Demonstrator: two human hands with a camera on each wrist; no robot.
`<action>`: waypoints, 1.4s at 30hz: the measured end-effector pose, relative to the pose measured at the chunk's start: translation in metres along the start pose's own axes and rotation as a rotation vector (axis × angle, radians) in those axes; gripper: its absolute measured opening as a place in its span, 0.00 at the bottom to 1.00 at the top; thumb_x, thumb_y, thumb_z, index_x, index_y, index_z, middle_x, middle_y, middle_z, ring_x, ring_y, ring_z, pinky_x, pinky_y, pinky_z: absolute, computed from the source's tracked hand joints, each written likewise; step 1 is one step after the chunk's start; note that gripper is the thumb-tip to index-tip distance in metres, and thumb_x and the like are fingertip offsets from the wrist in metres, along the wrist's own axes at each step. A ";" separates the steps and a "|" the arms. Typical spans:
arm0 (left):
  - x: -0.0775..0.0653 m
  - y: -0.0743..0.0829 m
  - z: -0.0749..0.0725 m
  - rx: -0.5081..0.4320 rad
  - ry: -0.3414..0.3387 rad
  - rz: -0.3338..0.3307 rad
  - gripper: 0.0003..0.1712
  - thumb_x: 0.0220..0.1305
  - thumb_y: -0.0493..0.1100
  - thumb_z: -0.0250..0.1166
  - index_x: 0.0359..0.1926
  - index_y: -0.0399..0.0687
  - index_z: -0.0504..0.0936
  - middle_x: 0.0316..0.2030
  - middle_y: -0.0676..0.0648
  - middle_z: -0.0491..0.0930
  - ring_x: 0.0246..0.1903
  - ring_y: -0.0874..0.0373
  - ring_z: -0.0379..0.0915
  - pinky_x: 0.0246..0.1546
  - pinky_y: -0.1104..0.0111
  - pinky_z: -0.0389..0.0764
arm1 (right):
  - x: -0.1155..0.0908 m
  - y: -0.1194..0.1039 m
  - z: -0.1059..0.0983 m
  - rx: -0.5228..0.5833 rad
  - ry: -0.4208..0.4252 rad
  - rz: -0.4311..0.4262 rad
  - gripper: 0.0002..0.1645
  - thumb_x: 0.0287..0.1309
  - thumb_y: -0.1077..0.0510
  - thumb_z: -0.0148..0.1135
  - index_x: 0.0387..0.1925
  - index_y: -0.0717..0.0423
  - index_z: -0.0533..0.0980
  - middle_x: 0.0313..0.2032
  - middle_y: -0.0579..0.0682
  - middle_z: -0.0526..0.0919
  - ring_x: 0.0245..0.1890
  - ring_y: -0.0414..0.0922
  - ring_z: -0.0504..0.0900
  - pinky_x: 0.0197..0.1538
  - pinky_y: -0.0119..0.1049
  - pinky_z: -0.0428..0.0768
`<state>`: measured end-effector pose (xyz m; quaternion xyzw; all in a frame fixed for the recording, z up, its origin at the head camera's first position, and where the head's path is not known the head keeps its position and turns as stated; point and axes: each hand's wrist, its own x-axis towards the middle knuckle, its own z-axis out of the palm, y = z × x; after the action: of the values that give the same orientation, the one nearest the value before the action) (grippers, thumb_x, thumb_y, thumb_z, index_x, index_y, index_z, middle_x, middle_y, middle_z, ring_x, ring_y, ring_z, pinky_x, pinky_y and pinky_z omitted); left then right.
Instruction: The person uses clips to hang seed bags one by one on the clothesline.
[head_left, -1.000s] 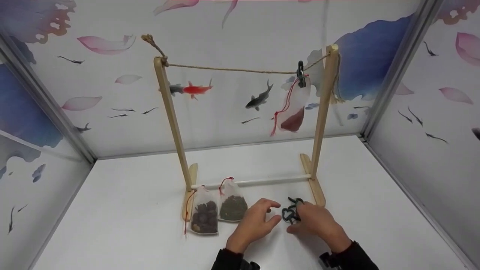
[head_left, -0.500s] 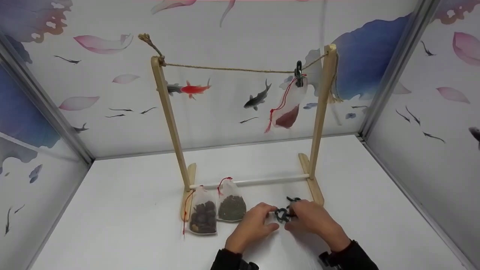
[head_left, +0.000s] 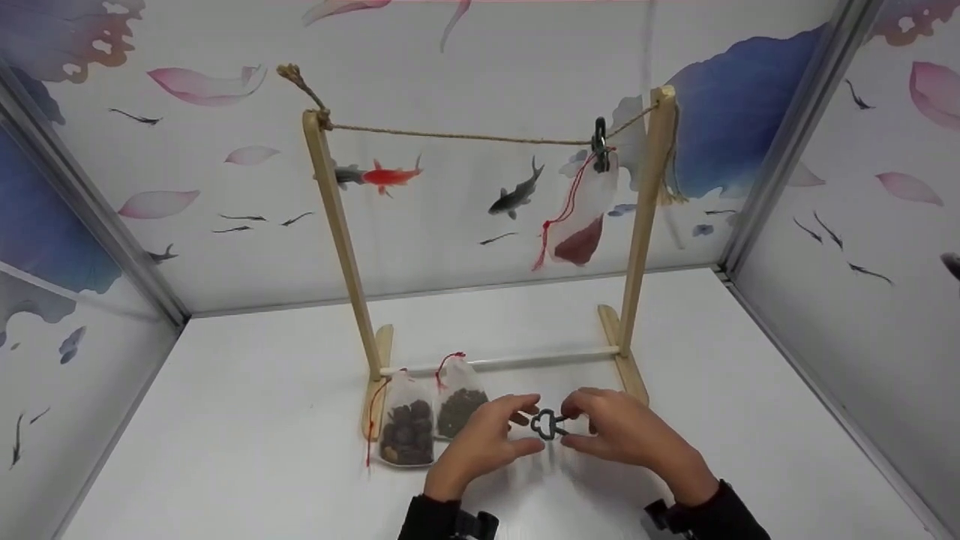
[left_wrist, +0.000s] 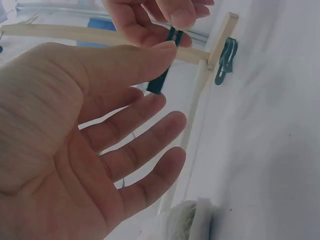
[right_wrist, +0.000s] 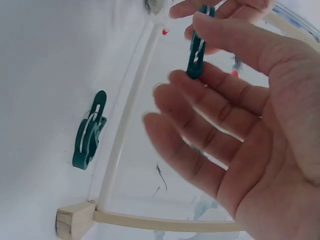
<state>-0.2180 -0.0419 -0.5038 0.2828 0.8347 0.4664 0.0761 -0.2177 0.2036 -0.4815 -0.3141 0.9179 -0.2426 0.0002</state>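
In the head view my right hand (head_left: 626, 427) pinches a dark green clothespin (head_left: 547, 424) by its handle ends, between thumb and fingers. My left hand (head_left: 484, 439) is held at the clothespin's other end, thumb and fingers spread around it with small gaps. The left wrist view has the left fingers (left_wrist: 145, 145) loosely bent. A second green clothespin (right_wrist: 89, 137) lies on the table by the rack's foot in the right wrist view; my right hand hides it from the head camera. Left of my hands lie a drawstring bag of dark round pieces (head_left: 407, 435) and a bag of green-brown bits (head_left: 459, 409).
A wooden rack (head_left: 341, 240) with a white crossbar (head_left: 540, 360) stands behind the hands. Along its twine line (head_left: 450, 136), near the right post, another clothespin (head_left: 600, 142) holds a hanging bag with reddish contents (head_left: 581, 236). Printed panels enclose the table.
The clothespin has moved left and turned, separated from the other one, its handles now in the right fingertips. Both hands have shifted left; the hanging bag sways slightly.
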 end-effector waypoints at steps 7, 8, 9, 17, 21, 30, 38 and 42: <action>-0.004 -0.002 -0.005 -0.041 0.012 0.053 0.29 0.62 0.46 0.75 0.62 0.43 0.81 0.48 0.49 0.85 0.45 0.56 0.82 0.50 0.56 0.80 | -0.002 -0.004 -0.001 0.004 0.060 -0.118 0.14 0.60 0.54 0.73 0.46 0.51 0.82 0.42 0.47 0.85 0.34 0.42 0.84 0.35 0.31 0.82; -0.004 -0.002 -0.005 -0.048 0.011 0.057 0.29 0.62 0.47 0.75 0.61 0.43 0.81 0.48 0.50 0.85 0.45 0.56 0.82 0.50 0.56 0.80 | -0.002 -0.004 0.000 0.005 0.063 -0.123 0.14 0.60 0.54 0.73 0.46 0.51 0.81 0.42 0.47 0.85 0.34 0.41 0.84 0.35 0.31 0.82; -0.004 -0.002 -0.005 -0.055 0.010 0.058 0.28 0.62 0.47 0.75 0.61 0.43 0.81 0.48 0.50 0.85 0.45 0.56 0.82 0.50 0.55 0.80 | -0.002 -0.004 0.000 0.001 0.067 -0.127 0.14 0.60 0.54 0.73 0.46 0.51 0.82 0.42 0.47 0.85 0.33 0.41 0.84 0.35 0.31 0.82; -0.002 -0.002 -0.004 -0.096 0.020 0.063 0.27 0.61 0.50 0.75 0.58 0.44 0.83 0.46 0.52 0.85 0.42 0.62 0.81 0.49 0.54 0.80 | -0.002 -0.005 -0.001 0.001 0.097 -0.157 0.14 0.62 0.53 0.71 0.47 0.52 0.81 0.43 0.46 0.85 0.33 0.41 0.84 0.35 0.31 0.82; -0.003 0.001 -0.007 -0.087 0.058 0.091 0.26 0.62 0.52 0.74 0.58 0.47 0.83 0.45 0.49 0.86 0.42 0.64 0.81 0.48 0.54 0.81 | -0.002 -0.007 -0.006 0.029 0.107 -0.153 0.17 0.66 0.50 0.69 0.53 0.51 0.80 0.46 0.45 0.84 0.35 0.39 0.85 0.36 0.33 0.83; -0.005 0.008 -0.017 -0.101 0.186 0.140 0.28 0.63 0.52 0.73 0.61 0.46 0.81 0.46 0.50 0.86 0.43 0.60 0.81 0.45 0.64 0.80 | 0.009 -0.012 -0.019 0.143 0.171 -0.138 0.32 0.63 0.41 0.68 0.63 0.50 0.76 0.52 0.46 0.83 0.39 0.38 0.85 0.37 0.38 0.85; -0.007 0.015 -0.022 -0.171 0.191 0.167 0.28 0.61 0.50 0.75 0.60 0.48 0.82 0.43 0.57 0.85 0.42 0.61 0.81 0.44 0.65 0.80 | 0.011 -0.016 -0.017 0.099 0.263 -0.219 0.26 0.62 0.45 0.71 0.58 0.49 0.78 0.44 0.42 0.84 0.34 0.36 0.84 0.31 0.37 0.84; -0.009 0.016 -0.024 -0.177 0.193 0.174 0.28 0.60 0.51 0.75 0.60 0.51 0.82 0.42 0.58 0.84 0.43 0.61 0.80 0.45 0.64 0.80 | 0.012 -0.015 -0.016 0.132 0.281 -0.261 0.25 0.62 0.48 0.72 0.57 0.50 0.79 0.43 0.42 0.83 0.33 0.36 0.83 0.30 0.37 0.84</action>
<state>-0.2135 -0.0584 -0.4784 0.3001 0.7661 0.5679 -0.0206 -0.2212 0.1935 -0.4586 -0.3927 0.8426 -0.3416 -0.1386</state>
